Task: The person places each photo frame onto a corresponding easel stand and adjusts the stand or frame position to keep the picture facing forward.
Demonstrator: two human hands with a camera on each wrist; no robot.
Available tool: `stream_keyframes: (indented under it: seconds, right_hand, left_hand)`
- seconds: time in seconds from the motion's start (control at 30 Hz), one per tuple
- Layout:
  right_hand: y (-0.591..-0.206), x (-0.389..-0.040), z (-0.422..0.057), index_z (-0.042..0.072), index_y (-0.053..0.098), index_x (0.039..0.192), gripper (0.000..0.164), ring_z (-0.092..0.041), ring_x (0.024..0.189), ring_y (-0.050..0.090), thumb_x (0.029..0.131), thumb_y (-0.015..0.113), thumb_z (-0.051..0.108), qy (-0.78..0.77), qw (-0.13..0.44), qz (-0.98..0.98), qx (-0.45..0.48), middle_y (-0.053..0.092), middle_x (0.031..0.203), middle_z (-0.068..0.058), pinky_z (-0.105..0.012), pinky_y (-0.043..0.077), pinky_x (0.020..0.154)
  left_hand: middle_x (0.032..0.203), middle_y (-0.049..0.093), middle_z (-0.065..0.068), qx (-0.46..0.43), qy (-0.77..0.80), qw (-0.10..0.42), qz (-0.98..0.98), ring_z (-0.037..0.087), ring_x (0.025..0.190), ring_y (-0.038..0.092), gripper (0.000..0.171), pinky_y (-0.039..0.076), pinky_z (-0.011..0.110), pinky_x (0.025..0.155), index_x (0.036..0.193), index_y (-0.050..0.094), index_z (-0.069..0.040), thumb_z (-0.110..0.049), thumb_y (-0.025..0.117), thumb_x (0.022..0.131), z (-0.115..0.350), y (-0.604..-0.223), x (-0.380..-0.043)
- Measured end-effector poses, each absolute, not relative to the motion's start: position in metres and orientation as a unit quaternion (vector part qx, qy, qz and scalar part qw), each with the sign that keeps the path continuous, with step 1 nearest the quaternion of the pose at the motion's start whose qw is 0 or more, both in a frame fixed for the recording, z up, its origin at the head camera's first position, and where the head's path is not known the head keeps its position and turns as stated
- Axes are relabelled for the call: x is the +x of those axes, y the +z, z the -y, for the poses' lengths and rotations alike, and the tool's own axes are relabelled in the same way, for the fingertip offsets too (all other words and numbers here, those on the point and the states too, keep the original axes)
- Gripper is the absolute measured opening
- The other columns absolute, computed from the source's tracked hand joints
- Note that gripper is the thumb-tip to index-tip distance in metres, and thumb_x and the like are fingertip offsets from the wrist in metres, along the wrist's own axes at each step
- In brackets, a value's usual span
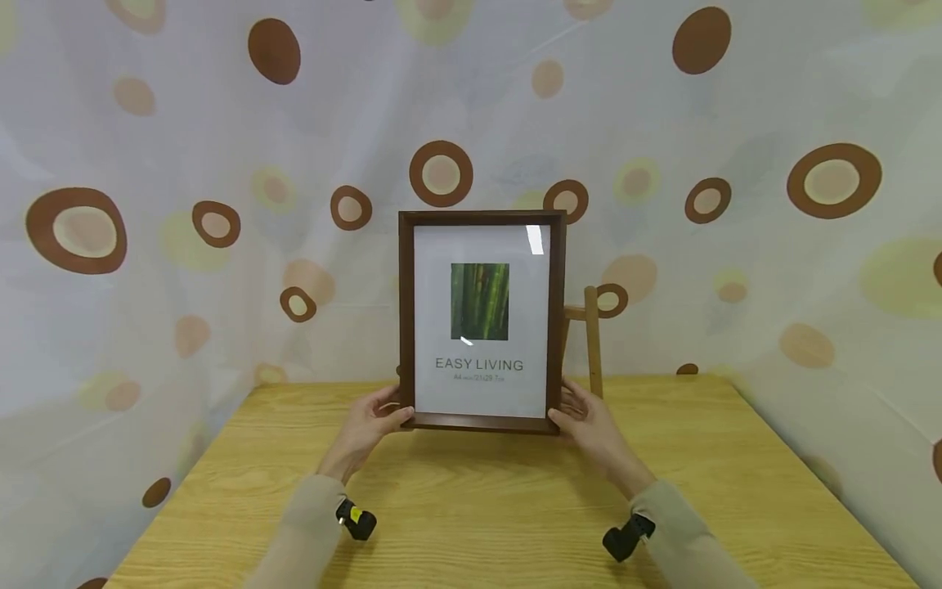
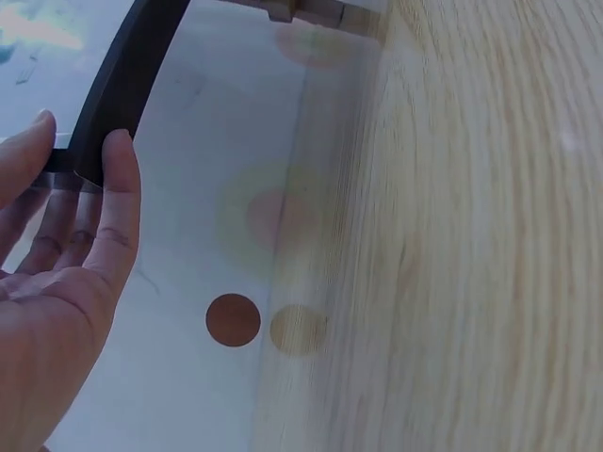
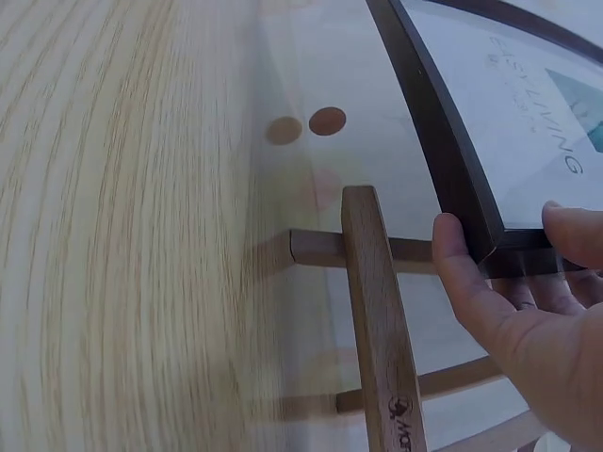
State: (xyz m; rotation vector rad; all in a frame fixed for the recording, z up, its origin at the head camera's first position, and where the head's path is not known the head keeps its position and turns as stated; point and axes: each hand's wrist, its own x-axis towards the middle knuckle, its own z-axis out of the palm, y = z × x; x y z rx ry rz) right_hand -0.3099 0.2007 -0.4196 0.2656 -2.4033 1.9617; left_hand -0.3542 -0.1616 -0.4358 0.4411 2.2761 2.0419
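A dark brown picture frame (image 1: 482, 424) stands upright in the middle of the head view, with a white insert reading "EASY LIVING" below a green picture. My left hand (image 1: 370, 421) grips its lower left corner, thumb on the front and fingers round the side and back. At the lower right corner my right hand (image 1: 592, 425) holds it the same way. In the right wrist view, the wooden easel (image 3: 372, 292) lies close behind the frame, beside my right hand. The frame hides most of that easel in the head view.
A light wood-grain table (image 1: 456, 507) spreads below the frame. Behind and at both sides hangs a white curtain (image 1: 353, 106) with brown and beige spots. The easel's upright (image 1: 593, 343) shows to the right of the frame, near the table's back edge.
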Motion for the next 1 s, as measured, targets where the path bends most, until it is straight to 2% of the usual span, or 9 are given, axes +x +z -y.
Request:
stream_keyframes:
  seconds: [0.13, 0.37, 0.47, 0.67, 0.83, 1.0]
  right_hand:
    - [-0.423, -0.31, -0.206, 0.006, 0.019, 0.156, 0.074, -0.044, 0.138, 0.038, 0.096, 0.062, 0.007, 0.619, 0.024, 0.781, 0.079, 0.036, 0.152, -0.028, -0.043, 0.052, 0.097]
    - [-0.421, -0.31, -0.214, 0.006, 0.02, 0.156, 0.074, -0.043, 0.138, 0.039, 0.095, 0.062, 0.007, 0.624, 0.025, 0.778, 0.072, 0.036, 0.152, -0.027, -0.041, 0.054, 0.094]
    - [-0.42, -0.31, -0.217, 0.004, 0.018, 0.156, 0.075, -0.044, 0.139, 0.037, 0.096, 0.062, 0.006, 0.631, 0.022, 0.773, 0.067, 0.032, 0.154, -0.028, -0.039, 0.055, 0.094]
    - [-0.42, -0.311, -0.22, 0.003, 0.019, 0.156, 0.074, -0.041, 0.137, 0.041, 0.095, 0.063, 0.006, 0.643, 0.02, 0.763, 0.06, 0.034, 0.153, -0.026, -0.028, 0.057, 0.086]
    - [-0.419, -0.312, -0.222, 0.003, 0.023, 0.155, 0.073, -0.039, 0.134, 0.046, 0.095, 0.064, 0.007, 0.645, 0.029, 0.762, 0.053, 0.04, 0.151, -0.025, -0.023, 0.056, 0.084]
    - [-0.42, -0.312, -0.227, 0.004, 0.021, 0.156, 0.075, -0.039, 0.137, 0.041, 0.095, 0.064, 0.009, 0.645, 0.024, 0.763, 0.047, 0.036, 0.153, -0.023, -0.023, 0.056, 0.084]
  left_hand:
    - [0.135, 0.054, 0.019, 0.138, 0.658, 0.02, -0.74, 0.02, 0.11, 0.064, 0.07, 0.056, 0.031, 0.089, 0.149, 0.035, 0.002, -0.011, 0.071, 0.09, 0.155, -0.439, -0.356]
    - [0.131, 0.058, 0.018, 0.137, 0.664, 0.012, -0.735, 0.021, 0.104, 0.067, 0.065, 0.057, 0.035, 0.088, 0.148, 0.041, -0.001, -0.006, 0.07, 0.09, 0.142, -0.44, -0.36]
    - [0.133, 0.058, 0.017, 0.135, 0.654, 0.002, -0.744, 0.023, 0.107, 0.066, 0.064, 0.055, 0.037, 0.092, 0.147, 0.043, -0.002, -0.007, 0.07, 0.09, 0.137, -0.439, -0.363]
    - [0.149, 0.044, 0.02, 0.124, 0.635, -0.012, -0.762, 0.032, 0.121, 0.058, 0.066, 0.046, 0.047, 0.105, 0.148, 0.039, 0.001, -0.009, 0.069, 0.091, 0.131, -0.436, -0.363]
    - [0.149, 0.043, 0.023, 0.128, 0.631, -0.019, -0.765, 0.035, 0.124, 0.056, 0.064, 0.047, 0.048, 0.104, 0.148, 0.039, 0.002, -0.008, 0.069, 0.091, 0.126, -0.434, -0.362]
    - [0.142, 0.051, 0.02, 0.132, 0.631, -0.028, -0.764, 0.034, 0.12, 0.059, 0.059, 0.051, 0.044, 0.099, 0.144, 0.045, 0.002, -0.006, 0.068, 0.091, 0.122, -0.436, -0.364]
